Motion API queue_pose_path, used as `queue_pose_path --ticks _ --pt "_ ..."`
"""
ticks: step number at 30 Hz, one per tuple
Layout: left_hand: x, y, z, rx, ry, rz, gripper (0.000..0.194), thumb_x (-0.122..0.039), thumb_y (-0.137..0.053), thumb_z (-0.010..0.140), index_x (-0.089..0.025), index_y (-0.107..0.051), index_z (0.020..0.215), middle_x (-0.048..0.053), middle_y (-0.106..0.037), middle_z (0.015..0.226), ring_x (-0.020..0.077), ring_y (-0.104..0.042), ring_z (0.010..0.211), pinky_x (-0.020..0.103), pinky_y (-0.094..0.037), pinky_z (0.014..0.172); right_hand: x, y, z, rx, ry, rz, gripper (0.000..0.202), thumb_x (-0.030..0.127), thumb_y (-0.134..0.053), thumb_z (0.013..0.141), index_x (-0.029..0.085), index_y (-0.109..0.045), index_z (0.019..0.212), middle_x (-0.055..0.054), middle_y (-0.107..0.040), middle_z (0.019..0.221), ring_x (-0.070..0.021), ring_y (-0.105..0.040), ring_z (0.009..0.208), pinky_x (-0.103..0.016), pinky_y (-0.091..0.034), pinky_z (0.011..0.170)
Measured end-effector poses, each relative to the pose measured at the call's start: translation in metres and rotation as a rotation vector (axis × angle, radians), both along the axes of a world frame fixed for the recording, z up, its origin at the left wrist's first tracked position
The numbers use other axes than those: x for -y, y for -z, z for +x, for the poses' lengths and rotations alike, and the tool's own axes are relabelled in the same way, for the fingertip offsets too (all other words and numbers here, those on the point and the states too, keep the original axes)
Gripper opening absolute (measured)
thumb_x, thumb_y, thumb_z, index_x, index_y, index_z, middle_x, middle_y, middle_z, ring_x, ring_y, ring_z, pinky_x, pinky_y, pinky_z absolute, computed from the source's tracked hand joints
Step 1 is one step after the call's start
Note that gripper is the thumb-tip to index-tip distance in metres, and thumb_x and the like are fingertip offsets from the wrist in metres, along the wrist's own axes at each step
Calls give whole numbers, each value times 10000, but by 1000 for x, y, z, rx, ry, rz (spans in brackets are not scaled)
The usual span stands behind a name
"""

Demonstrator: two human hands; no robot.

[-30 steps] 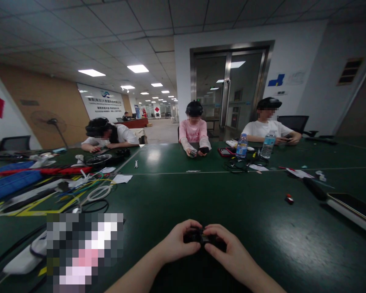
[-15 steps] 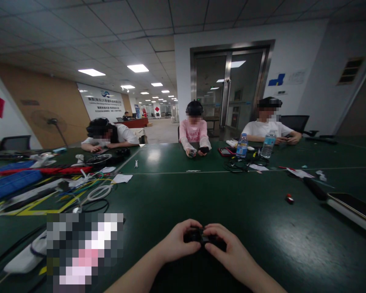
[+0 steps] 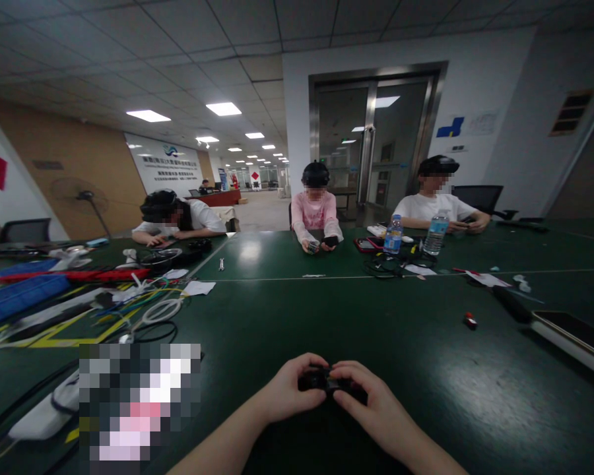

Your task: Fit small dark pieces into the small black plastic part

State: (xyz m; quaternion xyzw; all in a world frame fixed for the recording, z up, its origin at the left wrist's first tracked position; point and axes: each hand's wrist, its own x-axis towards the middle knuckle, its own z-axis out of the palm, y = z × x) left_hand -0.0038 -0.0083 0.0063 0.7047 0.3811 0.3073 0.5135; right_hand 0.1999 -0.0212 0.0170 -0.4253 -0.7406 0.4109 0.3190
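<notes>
A small black object [image 3: 330, 382] is held between both hands low in the middle of the head view, above the dark green table [image 3: 257, 330]. My left hand [image 3: 297, 389] has its thumb and fingers closed on the object's left part. Around its right part, the thumb and fingers of my right hand [image 3: 363, 396] are closed. The fingers of both hands hide much of the object, and its details are too dark to make out.
At the left are a blue tray [image 3: 24, 297], coiled cables [image 3: 162, 311] and a white power strip [image 3: 47, 412]. A small red item [image 3: 470, 320] and a flat black-topped device [image 3: 574, 333] lie right. Bottles [image 3: 393, 235] and three seated people are across the table.
</notes>
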Motion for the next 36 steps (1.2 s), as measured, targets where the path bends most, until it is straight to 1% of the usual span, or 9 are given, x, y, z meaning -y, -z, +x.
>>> queue_pose_path --ticks 4,6,10,14,19,25,27,30,36 --pt "-1 1 0 8 6 -2 395 -138 -617 724 -168 -517 1105 56 -586 1034 206 -566 949 333 -457 813 0 1 -1 -9 1 11 187 253 -571 792 253 -631 970 -41 -596 1104 -214 -562 1031 -338 -449 886" --pt "-1 2 0 15 3 -11 394 -130 -614 722 -172 -516 1101 49 -589 1024 196 -569 937 324 -457 808 0 2 -2 -20 19 23 185 258 -575 787 255 -637 962 -41 -603 1106 -224 -554 1050 -350 -434 908" --pt "0 3 1 32 -13 -15 375 -132 -613 725 -174 -521 1086 48 -595 1026 192 -568 938 322 -447 825 -3 3 2 -121 131 28 202 316 -565 799 255 -630 980 -52 -594 1159 -247 -512 1120 -403 -371 982" --pt "0 2 0 26 -16 -60 363 -143 -608 737 -190 -513 1084 35 -595 1015 179 -572 909 319 -451 804 -10 4 9 -287 208 -41 272 391 -578 791 260 -617 1026 -52 -639 1079 -248 -564 1035 -430 -397 954" --pt "1 -1 -1 8 -21 -42 366 -143 -614 730 -187 -521 1081 33 -585 999 182 -561 906 307 -446 784 -16 4 14 -495 313 -120 345 448 -695 684 247 -644 960 -52 -675 990 -256 -592 995 -399 -452 896" --pt "2 -4 -1 1 -42 -32 361 -142 -613 728 -188 -526 1076 28 -576 983 177 -555 887 305 -442 781 -18 4 16 -674 399 -240 471 458 -754 621 278 -630 1038 -43 -665 1060 -258 -545 1089 -421 -391 962" --pt "2 -4 -1 9 -34 -31 356 -143 -613 733 -189 -526 1075 30 -575 984 183 -553 902 310 -441 786 -19 3 17 -721 416 -284 482 454 -777 589 279 -649 1020 -38 -667 1057 -262 -539 1090 -425 -381 967" --pt "1 -2 -2 31 -27 -62 350 -154 -613 747 -192 -516 1081 32 -575 986 183 -556 896 310 -445 768 -19 0 18 -809 431 -319 465 432 -809 545 269 -680 961 -35 -681 1008 -256 -568 1023 -406 -418 911" --pt "0 1 -1 56 -39 -100 369 -134 -602 748 -197 -496 1095 25 -584 972 157 -566 836 281 -445 724 -18 -6 20 -938 473 -391 425 380 -835 509 257 -698 891 -16 -688 928 -207 -583 914 -315 -471 767"
